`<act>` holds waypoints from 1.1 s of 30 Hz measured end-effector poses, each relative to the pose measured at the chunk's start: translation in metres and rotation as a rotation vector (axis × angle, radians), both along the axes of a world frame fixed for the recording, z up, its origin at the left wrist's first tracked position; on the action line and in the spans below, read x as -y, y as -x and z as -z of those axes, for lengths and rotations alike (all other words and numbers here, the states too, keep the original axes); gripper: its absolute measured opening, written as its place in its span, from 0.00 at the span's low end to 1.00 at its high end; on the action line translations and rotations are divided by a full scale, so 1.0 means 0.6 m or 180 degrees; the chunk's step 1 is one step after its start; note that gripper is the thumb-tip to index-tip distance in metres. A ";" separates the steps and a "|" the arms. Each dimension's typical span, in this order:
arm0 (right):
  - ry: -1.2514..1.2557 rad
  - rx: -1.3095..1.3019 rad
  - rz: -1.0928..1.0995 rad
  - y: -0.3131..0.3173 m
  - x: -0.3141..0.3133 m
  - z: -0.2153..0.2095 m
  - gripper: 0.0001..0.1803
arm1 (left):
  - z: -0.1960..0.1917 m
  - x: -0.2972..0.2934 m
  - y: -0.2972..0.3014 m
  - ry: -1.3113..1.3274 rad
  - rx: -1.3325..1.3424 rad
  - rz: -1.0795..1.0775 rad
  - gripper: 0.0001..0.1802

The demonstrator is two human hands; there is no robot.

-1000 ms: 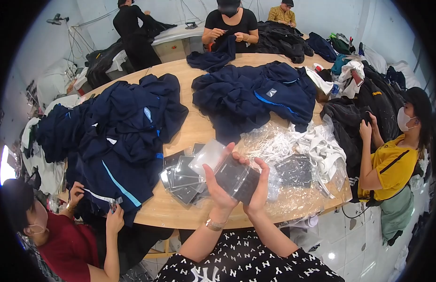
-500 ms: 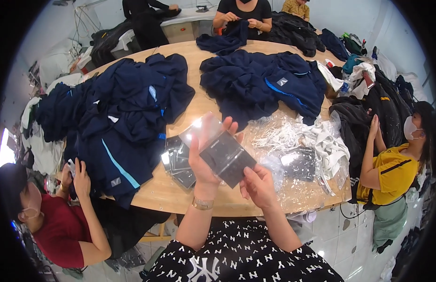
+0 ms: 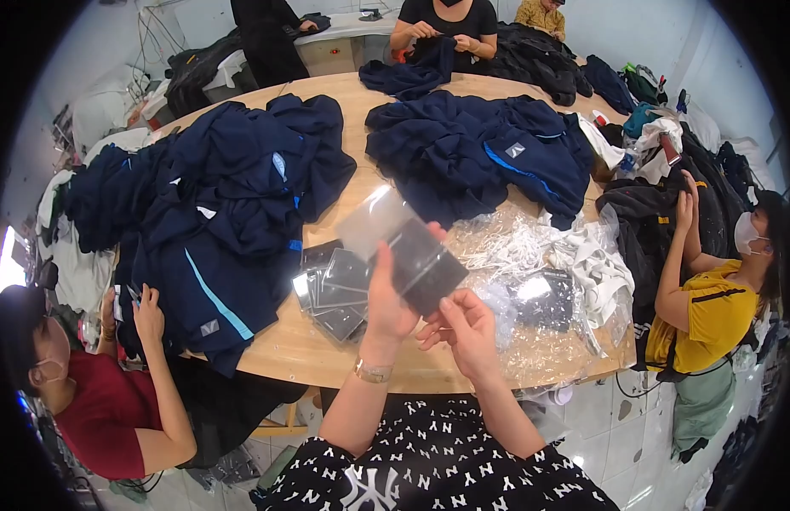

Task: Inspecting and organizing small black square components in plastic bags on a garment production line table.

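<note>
- Packet (image 3: 425,266), flat, dark grey, clear film (image 3: 371,220) at its upper left; held tilted above near-middle part of wooden table (image 3: 280,364).
- Left hand (image 3: 393,308): clamped on packet's left side, thumb in front, fingers mostly hidden behind.
- Right hand (image 3: 465,328): thumb and forefinger pinching packet's lower corner, other fingers loosely curled; above table's near part.
- Similar dark packets (image 3: 342,285): overlapping, lying on table's near side, left of middle.
- Left navy pile (image 3: 233,183): garments over table's left side; light-blue stripe on one.
- Right navy pile (image 3: 442,145): garments, table's far side, right of middle.
- White cords (image 3: 518,243), crumpled clear plastic (image 3: 531,362): table's right part.
- Person in red (image 3: 114,417): table's left end; held item too small to tell.
- Person in yellow (image 3: 710,311): table's right end, hands at dark garments (image 3: 646,209).
- Person in black (image 3: 472,21): table's far edge, both hands on navy cloth (image 3: 412,75).
</note>
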State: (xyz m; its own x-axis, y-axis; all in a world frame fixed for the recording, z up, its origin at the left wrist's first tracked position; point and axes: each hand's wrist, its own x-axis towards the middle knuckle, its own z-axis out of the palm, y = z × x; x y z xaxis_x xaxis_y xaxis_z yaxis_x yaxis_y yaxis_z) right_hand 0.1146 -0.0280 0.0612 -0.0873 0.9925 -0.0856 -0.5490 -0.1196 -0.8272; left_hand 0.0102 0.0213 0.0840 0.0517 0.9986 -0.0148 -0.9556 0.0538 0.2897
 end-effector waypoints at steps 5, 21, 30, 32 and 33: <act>-0.0053 0.0314 0.0227 -0.004 -0.016 -0.001 0.06 | 0.073 0.020 0.021 -0.0021 -0.2935 0.0125 0.20; 0.0565 -0.0807 0.0132 -0.015 -0.009 0.008 0.06 | 0.075 0.036 0.032 -0.1863 -0.5461 -0.1427 0.07; 0.0473 -0.0857 0.0112 -0.017 -0.003 -0.001 0.04 | 0.080 0.034 0.026 -0.1894 -0.5299 -0.1726 0.08; 0.0555 -0.0813 0.0002 -0.011 -0.002 0.002 0.04 | 0.082 0.029 0.029 -0.1849 -0.5413 -0.1913 0.12; 0.0547 -0.0817 0.0143 -0.006 -0.001 0.004 0.04 | 0.081 0.028 0.030 -0.1795 -0.5248 -0.1846 0.13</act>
